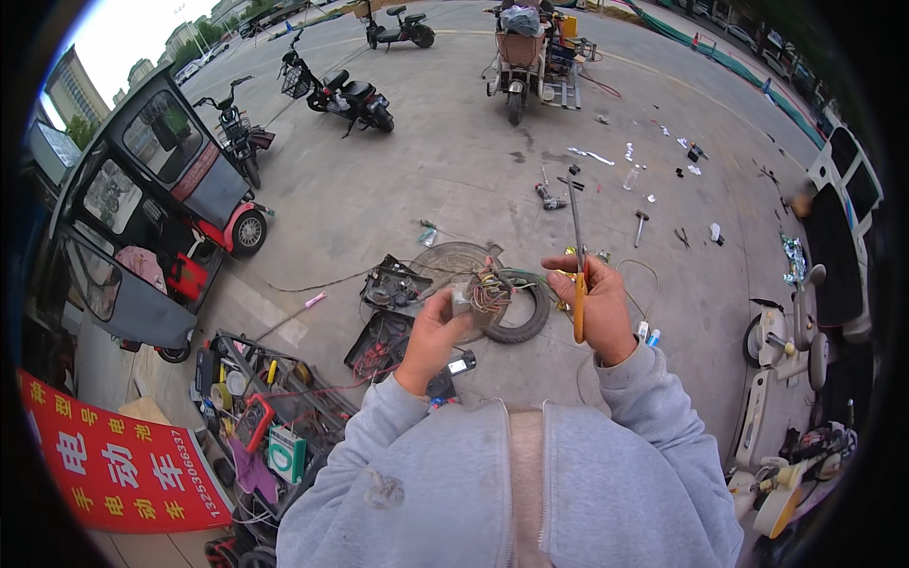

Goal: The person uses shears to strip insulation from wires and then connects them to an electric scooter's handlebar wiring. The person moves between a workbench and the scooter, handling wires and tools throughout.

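Note:
In front of my chest, my left hand [436, 339] is closed round a grey metal box [462, 299]. A thick bundle of coloured wires [490, 291] comes out of its right side. My right hand [608, 314] grips a screwdriver [579, 308] by its orange handle. The long shaft points up and away from me, apart from the wires. Below the hands, a black tyre [530, 327] lies on the ground by a round manhole cover [445, 254]. Left of it sit open black plastic trays [390, 282] with cables and parts.
A tool cart [317, 402] with a red multimeter [252, 421] stands at my left, near a three-wheeler [142, 227]. Ahead lie a power drill [549, 197], a hammer [642, 225] and pliers [683, 237]. A pale scooter [772, 379] is at the right; parked scooters [350, 99] stand farther off.

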Available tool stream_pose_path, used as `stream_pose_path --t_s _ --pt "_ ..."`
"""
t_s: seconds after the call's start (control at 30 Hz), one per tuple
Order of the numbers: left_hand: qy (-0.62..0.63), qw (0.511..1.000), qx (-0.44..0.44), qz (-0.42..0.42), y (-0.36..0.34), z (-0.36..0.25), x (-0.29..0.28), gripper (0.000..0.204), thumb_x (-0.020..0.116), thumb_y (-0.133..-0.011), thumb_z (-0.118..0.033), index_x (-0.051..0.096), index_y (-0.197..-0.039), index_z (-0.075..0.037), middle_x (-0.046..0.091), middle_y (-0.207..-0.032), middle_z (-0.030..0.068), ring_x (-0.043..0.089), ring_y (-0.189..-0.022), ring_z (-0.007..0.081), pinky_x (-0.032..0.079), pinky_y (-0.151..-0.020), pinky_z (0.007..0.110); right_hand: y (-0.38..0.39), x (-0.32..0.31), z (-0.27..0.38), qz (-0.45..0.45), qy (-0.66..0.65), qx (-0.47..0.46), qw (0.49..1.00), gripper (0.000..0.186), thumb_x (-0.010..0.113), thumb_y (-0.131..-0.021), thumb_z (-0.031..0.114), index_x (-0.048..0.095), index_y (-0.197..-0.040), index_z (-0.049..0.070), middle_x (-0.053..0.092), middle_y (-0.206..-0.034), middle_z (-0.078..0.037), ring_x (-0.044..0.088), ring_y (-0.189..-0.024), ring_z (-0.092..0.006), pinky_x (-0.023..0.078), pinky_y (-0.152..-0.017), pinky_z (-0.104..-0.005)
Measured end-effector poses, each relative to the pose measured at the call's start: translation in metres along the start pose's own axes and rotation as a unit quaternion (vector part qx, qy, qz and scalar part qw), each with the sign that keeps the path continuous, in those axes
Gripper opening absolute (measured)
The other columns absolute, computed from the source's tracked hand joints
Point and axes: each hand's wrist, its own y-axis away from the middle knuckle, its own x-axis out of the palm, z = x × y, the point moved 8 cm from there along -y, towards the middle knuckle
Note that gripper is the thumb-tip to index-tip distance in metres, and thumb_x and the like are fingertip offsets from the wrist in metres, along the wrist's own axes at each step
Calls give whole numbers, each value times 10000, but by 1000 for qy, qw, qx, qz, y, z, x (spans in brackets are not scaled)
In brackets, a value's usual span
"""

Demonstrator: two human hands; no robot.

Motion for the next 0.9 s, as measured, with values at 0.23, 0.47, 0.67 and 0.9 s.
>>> stream_pose_path --t_s 0.23,0.47,0.67,0.9 --pt "-69 995 20 -68 -2 -2 -10 404 631 -848 -34 502 -1226 23 581 -1144 56 553 -1040 126 430 -909 267 18 21 1 57 17 -91 994 115 715 -797 69 641 -822 -16 558 -663 15 445 -624 -68 437 -680 -234" --pt "-237 959 119 -100 4 -20 -4 376 723 -765 -104 595 -1096 21 526 -944 73 512 -876 164 424 -780 271 8 31 -32 68 144 -44 986 209 730 -787 94 562 -722 -13 455 -612 -15 389 -615 -88 428 -707 -262" --pt "-308 939 123 -92 9 -22 -1 426 745 -729 -129 584 -1083 43 512 -918 98 517 -804 189 432 -703 285 10 39 -35 120 150 -11 981 172 754 -762 58 600 -781 -15 446 -658 32 345 -605 -74 361 -572 -230" --pt "-288 953 84 -51 12 -8 -2 458 748 -723 -136 587 -1116 36 501 -909 80 512 -803 171 433 -705 282 10 37 -33 164 94 15 982 218 767 -750 131 639 -843 -18 599 -687 -26 491 -649 -79 467 -707 -259"
